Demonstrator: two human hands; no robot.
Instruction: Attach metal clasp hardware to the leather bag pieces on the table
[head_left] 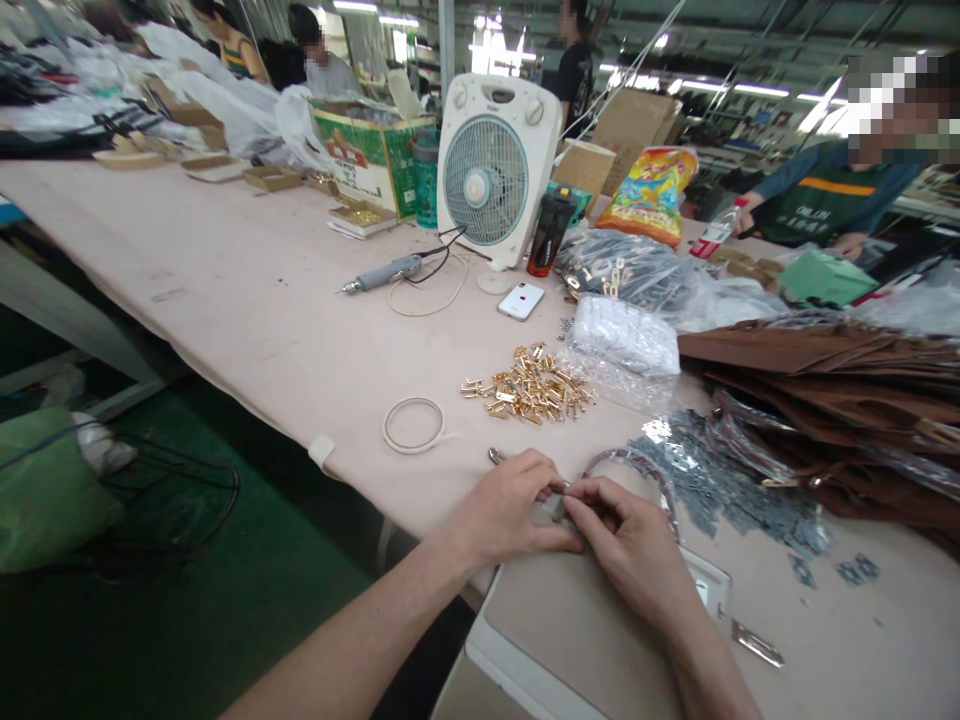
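My left hand (517, 508) and my right hand (628, 545) meet over a taupe bag (570, 625) with cream trim at the table's front edge. The fingers of both are pinched together around something small, mostly hidden between the fingertips. A plastic-wrapped handle (651, 466) arches up behind my right hand. One shiny metal clasp piece (757, 643) sticks out at the bag's right side, and another metal end (495, 456) shows beyond my left hand. Past my hands lies a heap of gold metal fittings (536, 385), with a roll of white tape (414, 425) to its left.
Grey metal plates (750, 505) are scattered on the right, beside stacked brown bags (840, 400). Farther back are a white phone (520, 301), an electric screwdriver (382, 274), a box fan (491, 170) and a dark bottle (551, 232). A co-worker (817, 205) is at the far right.
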